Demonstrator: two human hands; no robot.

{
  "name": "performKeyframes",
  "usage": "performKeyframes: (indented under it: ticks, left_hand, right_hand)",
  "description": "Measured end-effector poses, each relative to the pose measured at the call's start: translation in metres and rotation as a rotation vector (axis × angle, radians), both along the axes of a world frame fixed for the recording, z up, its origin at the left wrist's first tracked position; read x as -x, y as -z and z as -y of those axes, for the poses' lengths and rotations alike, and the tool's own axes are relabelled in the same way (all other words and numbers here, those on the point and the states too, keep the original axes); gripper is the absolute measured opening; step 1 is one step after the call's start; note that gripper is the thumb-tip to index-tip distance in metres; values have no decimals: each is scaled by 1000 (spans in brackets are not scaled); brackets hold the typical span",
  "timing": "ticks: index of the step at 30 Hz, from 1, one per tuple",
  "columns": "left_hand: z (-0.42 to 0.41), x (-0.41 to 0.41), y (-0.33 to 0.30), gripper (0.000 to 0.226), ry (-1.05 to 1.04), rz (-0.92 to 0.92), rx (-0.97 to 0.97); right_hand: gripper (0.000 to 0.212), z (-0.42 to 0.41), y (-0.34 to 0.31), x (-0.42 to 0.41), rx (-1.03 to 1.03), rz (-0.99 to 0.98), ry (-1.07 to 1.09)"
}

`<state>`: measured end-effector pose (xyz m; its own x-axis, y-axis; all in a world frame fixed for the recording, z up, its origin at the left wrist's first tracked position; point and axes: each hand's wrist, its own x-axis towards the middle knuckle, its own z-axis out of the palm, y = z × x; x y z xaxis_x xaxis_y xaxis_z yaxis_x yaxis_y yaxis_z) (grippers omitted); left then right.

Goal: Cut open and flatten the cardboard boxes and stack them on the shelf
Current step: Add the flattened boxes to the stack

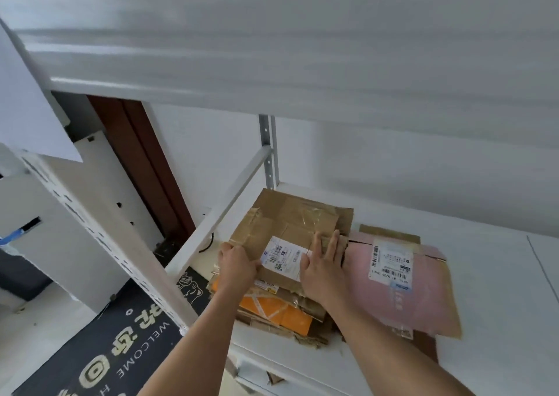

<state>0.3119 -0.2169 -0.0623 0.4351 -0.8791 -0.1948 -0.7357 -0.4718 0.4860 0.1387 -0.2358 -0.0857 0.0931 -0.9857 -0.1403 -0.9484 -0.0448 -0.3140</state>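
Brown cardboard, flattened, sits under both hands on the white shelf [484, 290]. I count this top flattened box [287, 232] as cut and pressed flat already; clear tape glints on its far half and a white shipping label [282, 256] lies between the hands.

Left hand [237, 264]: fingers curl over the near-left edge of the top box, gripping it. Right hand [322, 270]: fingers straight and spread, palm down, pressing the sheet flat just right of the label.

Beneath the hands, a stack [278, 311] of other flattened pieces, one orange, several plain brown with ragged edges sticking out toward me. Just right of the right hand, touching or overlapping the stack, lies a pink flattened box [402, 299] with its own label, resting on another brown sheet.

Judgement on progress: several boxes are done and shelved; this one is at the placing stage, likely needing only squaring up on the pile. I see no knife and no uncut boxes from here, so I cannot tell how many remain.

Below and left of the left hand, a dark welcome mat [121, 344] on the floor.
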Motion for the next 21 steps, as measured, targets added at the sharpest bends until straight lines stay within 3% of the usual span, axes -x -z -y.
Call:
performKeyframes:
  ticks: [4,8,9,11,14,16,21]
  left_hand:
    - [0,5,-4,33,59,77,27]
    - [6,-10,-20,52,27,45,25]
    - [8,-14,-25,49,14,-15,42]
    - [11,-23,-35,27,-59,-305,99]
    - [10,-32,-47,12,-194,-684,127]
    - [9,-32,-55,14,-208,-819,140]
    - [4,3,-77,7,-143,-1025,212]
  right_hand:
    - [65,-1,-2,0,-71,-99,39]
    - [63,-7,-24,-1,26,-63,47]
    - [62,-9,-28,0,53,-34,54]
    - [61,-12,-35,0,69,83,77]
    - [61,-11,-49,-1,82,376,107]
    - [59,-12,-62,3,150,546,91]
    - [62,-12,-96,35,401,729,113]
